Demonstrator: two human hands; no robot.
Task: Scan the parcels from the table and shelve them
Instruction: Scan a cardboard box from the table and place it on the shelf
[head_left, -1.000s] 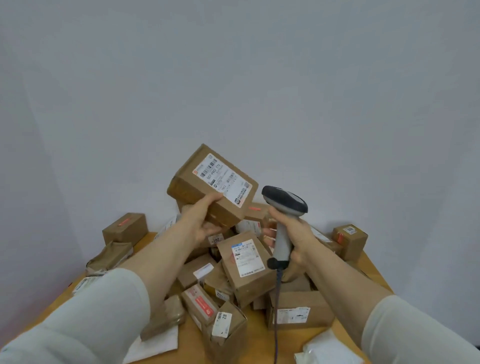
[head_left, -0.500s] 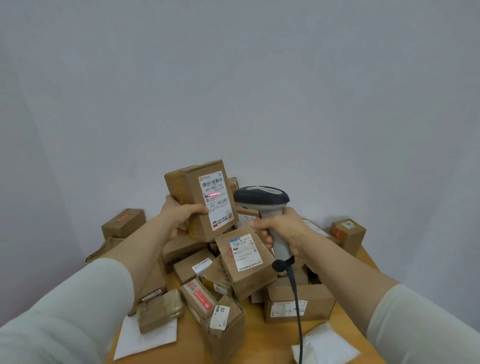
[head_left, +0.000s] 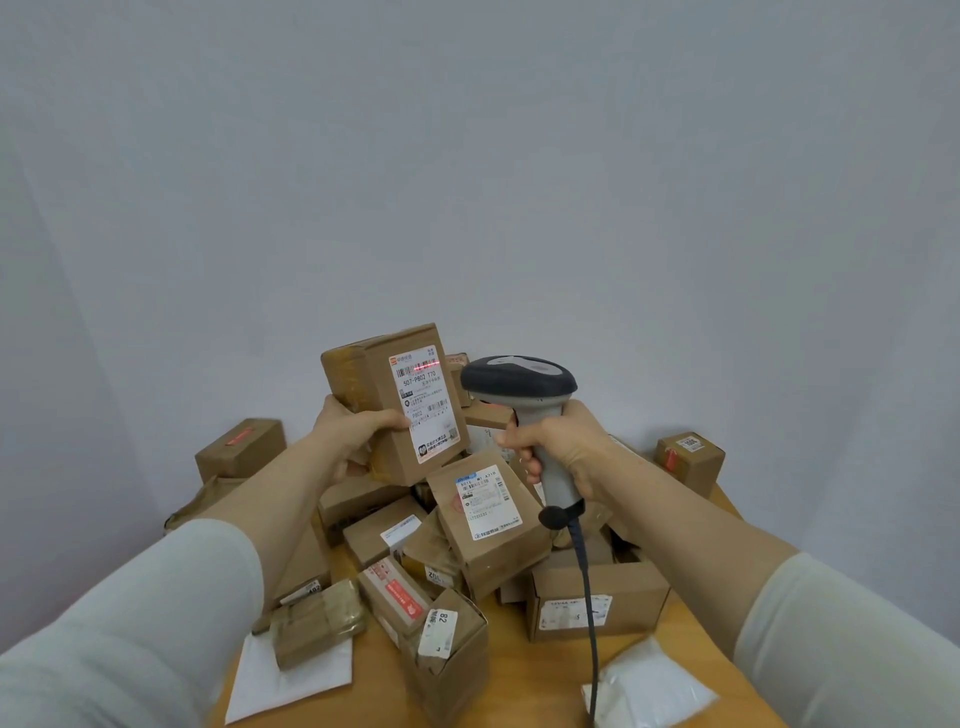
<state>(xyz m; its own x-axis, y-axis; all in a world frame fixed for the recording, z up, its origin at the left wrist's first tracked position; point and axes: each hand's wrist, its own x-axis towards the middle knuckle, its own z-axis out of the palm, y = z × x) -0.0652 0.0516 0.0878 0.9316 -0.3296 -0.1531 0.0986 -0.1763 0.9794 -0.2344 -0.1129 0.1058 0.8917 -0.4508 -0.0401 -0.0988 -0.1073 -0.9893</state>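
Now the light wooden table (head_left: 524, 675) carries a heap of brown cardboard parcels (head_left: 488, 525), and above that heap the person holds one up for scanning. This tall brown cardboard box with a white shipping label (head_left: 363, 395) was tilted on its corner a second ago, with the label facing up and away; it now stands nearly upright with the label turned toward the scanner. The left hand (head_left: 348, 431) grasps it from the left side near the bottom, thumb pressed on the label's lower edge. The right hand (head_left: 561, 447) is clenched round the pale handle of the grey handheld barcode scanner (head_left: 519, 379), whose dark head sits just beside the box's right edge, cable (head_left: 587, 597) trailing down to the table. The thin red scan line (head_left: 426, 368), which lay across the middle of the label half a second ago, has climbed onto the top barcode. That suggests the read is happening or about to register, after which this parcel should be ready for shelving; no shelf is in view.
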